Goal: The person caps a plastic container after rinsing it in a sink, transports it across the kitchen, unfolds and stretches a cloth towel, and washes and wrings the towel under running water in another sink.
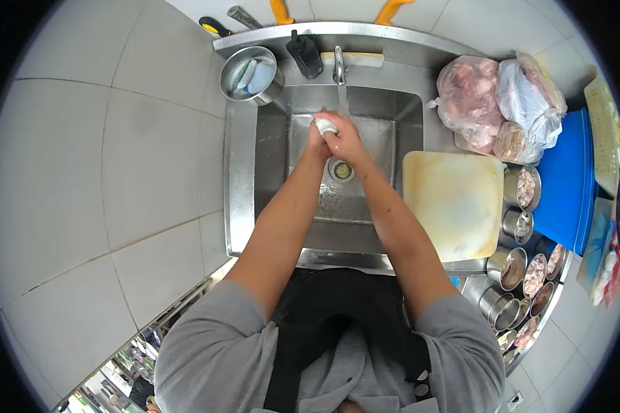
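Observation:
Over the steel sink [272, 172], my left hand [317, 138] and my right hand [346, 143] are pressed together around a small white item [325, 126]. What it is cannot be made out. Water runs from the faucet [339, 69] just behind and to the right of my hands. Below them lies the round drain [341, 169]. My fingers are wrapped and partly hidden by each other.
Right of the sink lies a pale cutting board [453, 206]. Beyond it are bagged meat [468, 96], a blue bin [565, 186] and several steel containers [508, 267]. A dark bottle [304, 55] and a steel pot [277, 88] stand behind the sink.

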A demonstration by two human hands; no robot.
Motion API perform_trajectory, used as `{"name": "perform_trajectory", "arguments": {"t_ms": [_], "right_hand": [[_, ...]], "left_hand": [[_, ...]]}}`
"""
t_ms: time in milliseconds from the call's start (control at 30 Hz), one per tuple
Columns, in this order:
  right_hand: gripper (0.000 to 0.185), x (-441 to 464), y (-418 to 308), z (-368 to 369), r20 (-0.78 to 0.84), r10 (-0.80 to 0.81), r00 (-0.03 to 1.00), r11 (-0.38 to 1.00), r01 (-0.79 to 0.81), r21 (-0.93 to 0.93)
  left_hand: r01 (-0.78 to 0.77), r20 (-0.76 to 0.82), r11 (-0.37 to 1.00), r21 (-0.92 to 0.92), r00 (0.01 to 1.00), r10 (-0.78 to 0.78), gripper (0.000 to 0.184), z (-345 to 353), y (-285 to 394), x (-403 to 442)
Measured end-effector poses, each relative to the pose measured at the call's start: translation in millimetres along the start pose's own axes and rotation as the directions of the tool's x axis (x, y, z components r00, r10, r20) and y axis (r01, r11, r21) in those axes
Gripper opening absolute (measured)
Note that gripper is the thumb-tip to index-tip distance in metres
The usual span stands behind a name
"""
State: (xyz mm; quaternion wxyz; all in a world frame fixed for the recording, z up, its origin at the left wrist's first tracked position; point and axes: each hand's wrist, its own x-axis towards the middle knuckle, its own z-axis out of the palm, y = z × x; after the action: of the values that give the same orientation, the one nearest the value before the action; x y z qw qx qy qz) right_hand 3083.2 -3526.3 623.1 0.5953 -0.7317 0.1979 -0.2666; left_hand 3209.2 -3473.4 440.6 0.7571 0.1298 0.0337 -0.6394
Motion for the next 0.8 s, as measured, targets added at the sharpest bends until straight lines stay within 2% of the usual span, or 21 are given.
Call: {"name": "perform_trajectory", "arguments": {"t_ms": [100, 133, 167, 200, 233, 267, 300, 333, 367, 400, 433, 467, 500, 567, 600, 633, 667, 700, 733, 767, 800], "right_hand": [[0.043, -15.2, -4.9, -6.7, -0.134, -0.076, 0.988, 0.996, 0.068, -0.062], [0.04, -18.8, 0.7, -11.9, -0.265, -0.193, 0.945, 0.957, 0.121, -0.265], [0.037, -23.2, 7.6, -17.1, -0.362, -0.327, 0.873, 0.876, 0.137, -0.462], [0.037, -25.6, 20.8, -21.5, -0.359, -0.324, 0.875, 0.877, 0.135, -0.462], [0.032, -24.2, 39.3, -27.4, -0.47, 0.073, 0.879, 0.982, -0.146, -0.121], [0.03, -22.1, 49.5, -31.1, -0.435, 0.469, 0.769, 0.883, -0.403, 0.24], [0.03, -19.2, 46.2, -32.6, -0.438, 0.47, 0.767, 0.883, -0.404, 0.24], [0.028, -15.3, 38.3, -33.0, -0.272, 0.664, 0.696, 0.693, -0.437, 0.573], [0.03, -13.0, 39.5, -34.8, -0.042, 0.776, 0.629, 0.392, -0.429, 0.814], [0.03, -10.2, 40.9, -37.3, -0.043, 0.777, 0.628, 0.392, -0.429, 0.814], [0.032, -6.1, 52.8, -38.2, 0.114, 0.786, 0.608, 0.331, -0.569, 0.753], [0.035, -2.3, 67.1, -38.5, 0.267, 0.784, 0.561, 0.271, -0.695, 0.666], [0.035, -0.4, 81.2, -40.4, 0.271, 0.783, 0.559, 0.266, -0.696, 0.667], [0.038, 2.2, 96.0, -45.0, 0.729, 0.53, 0.433, -0.039, -0.847, 0.531], [0.038, 1.8, 102.9, -42.5, 0.732, 0.528, 0.431, -0.04, -0.848, 0.528], [0.046, 3.9, 96.5, -39.0, 0.667, 0.63, 0.398, 0.185, -0.911, 0.369], [0.056, 4.2, 81.7, -34.9, 0.577, 0.719, 0.388, 0.369, -0.916, 0.156], [0.056, -1.9, 66.2, -31.4, 0.581, 0.718, 0.384, 0.369, -0.917, 0.151], [0.057, -11.7, 33.0, -29.4, 0.361, 0.723, 0.589, 0.573, -0.803, 0.161], [0.059, -22.0, 7.6, -27.4, 0.128, 0.642, 0.756, 0.748, -0.654, 0.115], [0.059, -30.3, -3.5, -26.2, 0.138, 0.641, 0.755, 0.748, -0.654, 0.11]], "left_hand": [[0.127, -0.184, 0.972, 0.2, 0.979, -0.09, 0.05, 2.6, -5.6, 15.0], [0.126, -0.185, 0.973, 0.195, 0.979, -0.09, 0.05, 13.0, -13.3, 21.2], [0.025, -0.352, 0.972, 0.235, 0.934, 0.061, 0.043, 34.6, -22.2, 29.1], [-0.066, -0.499, 0.954, 0.292, 0.84, 0.211, 0.037, 65.1, -23.2, 33.2], [-0.195, -0.557, 0.943, 0.268, 0.768, 0.317, 0.028, 130.9, -28.7, 11.1], [-0.194, -0.557, 0.944, 0.268, 0.768, 0.316, 0.028, 139.0, -29.0, 7.9], [-0.189, -0.494, 0.849, 0.494, 0.742, 0.453, 0.03, 143.2, -30.1, 6.3], [-0.175, -0.398, 0.702, 0.691, 0.718, 0.571, 0.033, 146.4, -31.2, 4.0], [-0.173, -0.398, 0.703, 0.69, 0.721, 0.568, 0.033, 150.4, -29.8, -1.8], [-0.128, -0.322, 0.628, 0.768, 0.77, 0.55, 0.038, 153.3, -26.1, -10.5], [-0.091, -0.247, 0.539, 0.838, 0.816, 0.522, 0.043, 158.0, -23.3, -18.3], [-0.09, -0.247, 0.536, 0.839, 0.815, 0.524, 0.043, 163.4, -23.2, -24.8], [-0.08, -0.217, 0.502, 0.861, 0.836, 0.505, 0.042, 168.1, -24.1, -33.0], [-0.07, -0.19, 0.466, 0.882, 0.853, 0.487, 0.041, 165.6, -25.3, -42.1], [-0.142, -0.2, 0.486, 0.862, 0.786, 0.585, 0.039, 164.8, -25.4, -45.2], [-0.218, -0.214, 0.496, 0.84, 0.707, 0.674, 0.037, 163.5, -24.0, -46.1], [-0.218, -0.217, 0.497, 0.84, 0.704, 0.676, 0.037, 166.9, -21.7, -47.3], [-0.221, -0.467, 0.733, 0.644, 0.645, 0.605, 0.035, 170.4, -17.2, -47.0], [-0.255, -0.673, 0.889, 0.381, 0.582, 0.456, 0.033, 172.3, -10.7, -45.5], [-0.109, -0.614, 0.977, 0.185, 0.763, 0.202, 0.031, 123.6, 2.9, -39.6], [-0.12, -0.617, 0.976, 0.183, 0.759, 0.209, 0.031, 129.2, 3.3, -44.9]]}}
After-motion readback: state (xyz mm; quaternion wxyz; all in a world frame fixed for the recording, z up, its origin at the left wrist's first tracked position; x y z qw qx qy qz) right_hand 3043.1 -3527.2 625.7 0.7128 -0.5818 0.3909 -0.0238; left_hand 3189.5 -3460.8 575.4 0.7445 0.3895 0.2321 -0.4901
